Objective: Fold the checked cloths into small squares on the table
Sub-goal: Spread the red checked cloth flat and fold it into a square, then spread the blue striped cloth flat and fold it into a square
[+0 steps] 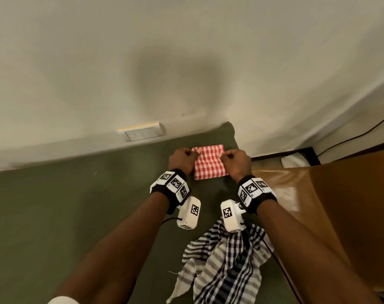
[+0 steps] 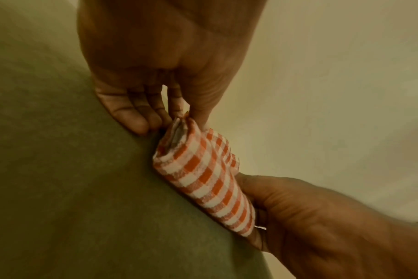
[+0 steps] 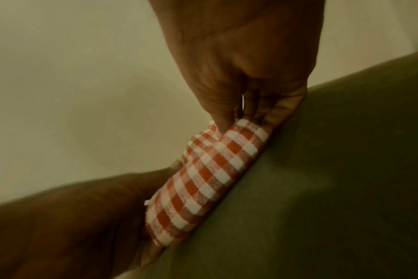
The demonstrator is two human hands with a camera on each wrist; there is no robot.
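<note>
A red-and-white checked cloth [image 1: 209,164] lies folded into a small thick rectangle on the green table [image 1: 76,205], near its far right corner. My left hand [image 1: 192,153] pinches the upper layers at the cloth's far left corner, thumb against forefinger [image 2: 179,105]. My right hand [image 1: 222,155] pinches the same layers at the right side. In the wrist views the pinched layers are lifted off the rest of the red cloth [image 2: 203,175] [image 3: 208,175], between my left hand [image 3: 84,217] and right hand [image 3: 229,122] [image 2: 298,217]. A black-and-white checked cloth [image 1: 226,264] lies crumpled by the table's front edge, under my right forearm.
A cream wall rises right behind the table, with a socket plate [image 1: 145,133] low on it. A brown shiny surface [image 1: 329,205] adjoins the table's right edge. A black cable [image 1: 351,137] runs along the floor at the far right.
</note>
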